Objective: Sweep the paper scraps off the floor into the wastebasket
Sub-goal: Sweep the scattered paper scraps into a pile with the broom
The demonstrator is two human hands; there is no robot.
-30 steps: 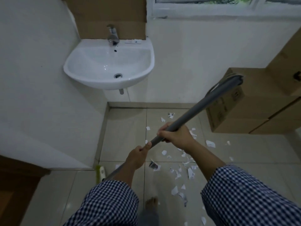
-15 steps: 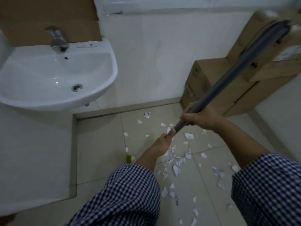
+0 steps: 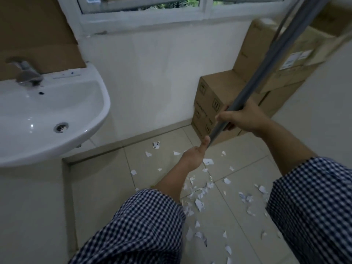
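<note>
A long grey broom handle (image 3: 266, 67) slants from the top right down toward the floor. My right hand (image 3: 242, 119) grips it higher up, and my left hand (image 3: 196, 155) grips it lower down with the thumb along the shaft. The broom head is hidden behind my left arm and checked sleeve. Several white paper scraps (image 3: 200, 191) lie scattered over the beige floor tiles, from near the back wall to between my arms. No wastebasket is in view.
A white wall-mounted sink (image 3: 57, 115) with a tap juts out at the left. Stacked cardboard boxes (image 3: 211, 103) fill the right corner under a window (image 3: 152, 8). A raised tiled ledge runs along the left wall.
The view has swung right and up, so the sink sits further left. Both hands, still on the handle, have risen, and the handle stands steeper, its top out of frame.
</note>
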